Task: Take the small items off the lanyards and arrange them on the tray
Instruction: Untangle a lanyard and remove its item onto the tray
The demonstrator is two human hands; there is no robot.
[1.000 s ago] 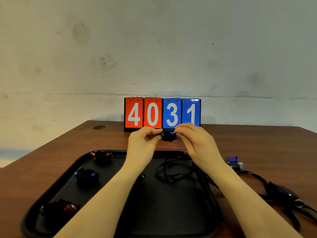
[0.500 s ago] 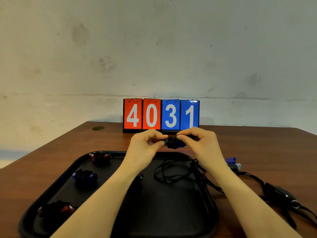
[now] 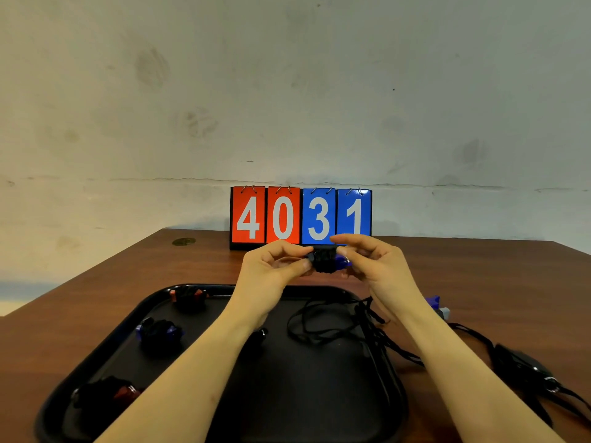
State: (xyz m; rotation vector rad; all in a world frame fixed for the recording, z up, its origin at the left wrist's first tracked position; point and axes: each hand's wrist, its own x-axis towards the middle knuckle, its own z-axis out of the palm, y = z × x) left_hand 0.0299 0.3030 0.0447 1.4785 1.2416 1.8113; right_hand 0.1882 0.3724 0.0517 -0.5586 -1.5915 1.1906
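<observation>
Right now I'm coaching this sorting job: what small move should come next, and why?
Probably lower the small black-and-blue item, pinched between the left hand and right hand, onto bare tray. Three similar items already line the tray's left side, and no cord visibly trails from it.

- Dim, even indoor light, with soft shadows.
- Wide-angle bending at the edges.
- Slightly soft focus; dark items on the black plastic tray [image 3: 96,356] lose detail.
</observation>
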